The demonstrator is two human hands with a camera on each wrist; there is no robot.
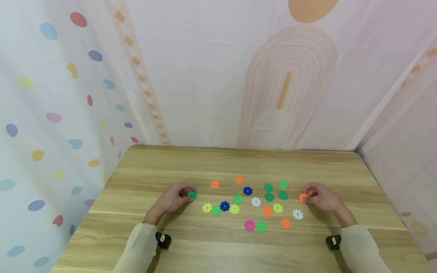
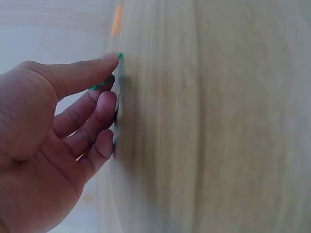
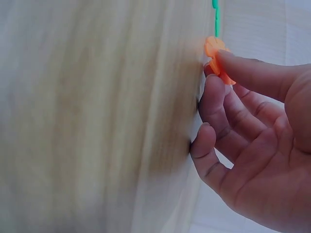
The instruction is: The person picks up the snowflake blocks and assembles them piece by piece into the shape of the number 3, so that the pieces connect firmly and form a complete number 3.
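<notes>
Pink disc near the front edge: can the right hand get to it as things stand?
Probably yes: the pink disc lies flat with open table before it, though the right hand already pinches an orange disc.

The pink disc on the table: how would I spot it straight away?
Start at the wooden table and find the scatter of toothed plastic discs between the two hands. The pink disc lies in the nearest row, touching a green disc on its right. It is the only pink one.
</notes>
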